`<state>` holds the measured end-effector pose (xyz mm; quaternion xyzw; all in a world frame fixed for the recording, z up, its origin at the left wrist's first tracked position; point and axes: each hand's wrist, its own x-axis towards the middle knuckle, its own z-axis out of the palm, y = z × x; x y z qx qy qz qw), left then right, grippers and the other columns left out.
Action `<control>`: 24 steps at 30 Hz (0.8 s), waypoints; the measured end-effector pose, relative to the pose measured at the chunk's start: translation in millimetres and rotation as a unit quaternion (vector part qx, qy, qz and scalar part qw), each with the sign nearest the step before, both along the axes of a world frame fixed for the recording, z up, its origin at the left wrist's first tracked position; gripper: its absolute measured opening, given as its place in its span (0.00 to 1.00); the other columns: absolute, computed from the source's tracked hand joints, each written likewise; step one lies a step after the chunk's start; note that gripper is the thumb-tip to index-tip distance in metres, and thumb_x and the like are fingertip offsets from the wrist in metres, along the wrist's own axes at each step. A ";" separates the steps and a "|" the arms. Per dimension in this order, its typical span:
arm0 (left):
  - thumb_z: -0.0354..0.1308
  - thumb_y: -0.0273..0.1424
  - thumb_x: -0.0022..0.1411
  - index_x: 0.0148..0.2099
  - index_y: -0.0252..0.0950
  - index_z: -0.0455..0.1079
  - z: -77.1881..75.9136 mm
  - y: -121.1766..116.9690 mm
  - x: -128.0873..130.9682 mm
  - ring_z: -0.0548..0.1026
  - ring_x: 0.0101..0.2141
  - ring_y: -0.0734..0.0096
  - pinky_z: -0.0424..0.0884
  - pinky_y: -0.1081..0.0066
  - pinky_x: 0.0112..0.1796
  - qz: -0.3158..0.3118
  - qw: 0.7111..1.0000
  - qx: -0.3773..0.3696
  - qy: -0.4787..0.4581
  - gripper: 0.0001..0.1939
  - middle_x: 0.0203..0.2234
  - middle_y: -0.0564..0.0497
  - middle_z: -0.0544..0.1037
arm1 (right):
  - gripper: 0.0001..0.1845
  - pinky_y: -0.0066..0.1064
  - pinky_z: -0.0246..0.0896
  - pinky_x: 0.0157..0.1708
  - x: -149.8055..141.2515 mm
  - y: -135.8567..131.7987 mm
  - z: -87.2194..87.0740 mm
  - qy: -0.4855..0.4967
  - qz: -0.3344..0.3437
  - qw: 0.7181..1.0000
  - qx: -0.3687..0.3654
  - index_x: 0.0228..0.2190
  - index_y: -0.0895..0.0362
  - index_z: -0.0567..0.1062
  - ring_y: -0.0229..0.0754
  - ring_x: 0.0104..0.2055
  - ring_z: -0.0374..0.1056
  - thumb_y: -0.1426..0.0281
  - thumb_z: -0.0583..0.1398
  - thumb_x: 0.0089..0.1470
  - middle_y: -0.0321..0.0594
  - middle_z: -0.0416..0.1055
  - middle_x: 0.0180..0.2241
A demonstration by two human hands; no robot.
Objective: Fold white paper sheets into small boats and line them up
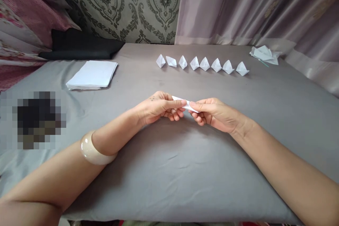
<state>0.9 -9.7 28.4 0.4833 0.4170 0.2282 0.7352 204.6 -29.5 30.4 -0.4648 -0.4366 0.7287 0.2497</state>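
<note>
A small folded white paper [187,106] is held between my two hands, above the near-middle of the grey cloth. My left hand [162,106] pinches its left part, thumb on top and fingers curled beneath. At its right end, my right hand [212,113] pinches it in the same way. The fingers cover much of the paper, so its full shape is hidden. Beyond the hands stands a row of several folded white paper boats [204,64]; the second from the left looks flatter or tipped over.
A stack of white paper sheets [92,74] lies at the left. Crumpled white papers [265,54] sit at the far right, with a thin greenish strip beside them. Black cloth [82,45] lies at the back left. Curtains [227,7] border the grey-covered surface [169,176].
</note>
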 end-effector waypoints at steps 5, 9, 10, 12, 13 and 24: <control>0.64 0.35 0.55 0.26 0.29 0.72 0.3 -0.3 -0.8 0.70 0.19 0.80 0.65 0.78 0.22 0.016 1.000 0.018 0.016 0.13 0.18 0.51 0.73 | 0.17 0.23 0.57 0.22 1.8 0.9 2.7 -0.002 0.010 0.999 -0.039 0.28 0.62 0.77 0.29 0.24 0.62 0.58 0.66 0.47 0.35 0.67 0.24; 0.64 0.36 0.55 0.26 0.29 0.72 -1.9 0.4 -1.4 0.69 0.19 0.80 0.63 0.78 0.21 0.025 0.999 0.022 0.019 0.14 0.18 0.51 0.73 | 0.18 0.23 0.54 0.21 1.6 0.0 0.5 -0.021 0.005 1.000 0.005 0.26 0.62 0.76 0.29 0.23 0.59 0.58 0.68 0.44 0.34 0.66 0.23; 0.64 0.37 0.54 0.26 0.29 0.72 -2.5 0.5 -1.4 0.69 0.19 0.80 0.64 0.78 0.22 0.022 0.999 0.026 0.016 0.15 0.19 0.50 0.73 | 0.19 0.23 0.54 0.21 1.5 -0.3 -0.5 -0.029 0.004 0.999 0.029 0.25 0.61 0.76 0.29 0.23 0.59 0.57 0.68 0.43 0.34 0.66 0.23; 0.65 0.38 0.53 0.28 0.29 0.73 -3.8 0.7 -1.5 0.71 0.21 0.78 0.67 0.76 0.25 0.010 0.999 0.047 0.007 0.15 0.21 0.49 0.75 | 0.20 0.25 0.55 0.22 1.8 -1.0 -2.5 -0.046 0.002 0.996 0.078 0.24 0.60 0.76 0.30 0.23 0.59 0.55 0.67 0.43 0.34 0.66 0.23; 0.66 0.38 0.52 0.29 0.29 0.73 -4.5 0.8 -1.7 0.72 0.22 0.77 0.69 0.75 0.26 0.007 0.998 0.066 0.004 0.15 0.22 0.49 0.76 | 0.20 0.25 0.56 0.23 2.1 -1.2 -3.4 -0.056 0.000 0.993 0.100 0.24 0.60 0.76 0.31 0.24 0.60 0.54 0.67 0.43 0.34 0.67 0.23; 0.60 0.39 0.58 0.33 0.33 0.73 -6.5 -2.8 -4.6 0.72 0.29 0.73 0.66 0.75 0.30 -0.027 0.937 0.337 0.094 0.13 0.25 0.51 0.75 | 0.15 0.29 0.49 0.23 -4.4 -10.4 -2.0 -0.240 -0.021 0.922 0.303 0.27 0.56 0.79 0.35 0.24 0.57 0.56 0.63 0.48 0.34 0.67 0.22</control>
